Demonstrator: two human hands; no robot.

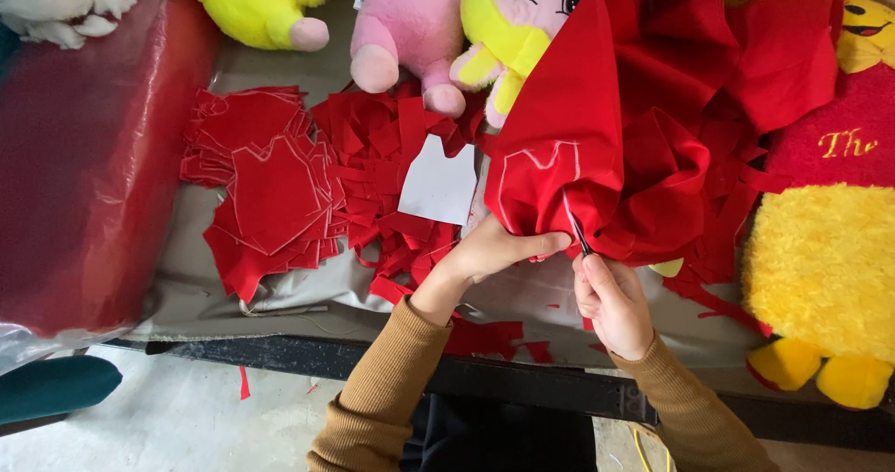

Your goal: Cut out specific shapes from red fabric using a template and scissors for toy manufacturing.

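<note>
Red fabric sheet (pixel 597 155) is pinched by L hand (pixel 499 248); scissors (pixel 580 234) are clamped in R hand (pixel 611 304), blades at chalk line.

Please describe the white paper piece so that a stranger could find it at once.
Find the heap of red scraps left of the big red cloth. The white paper lies on that heap, above the left hand. It is the only white, flat piece among red ones.
</note>
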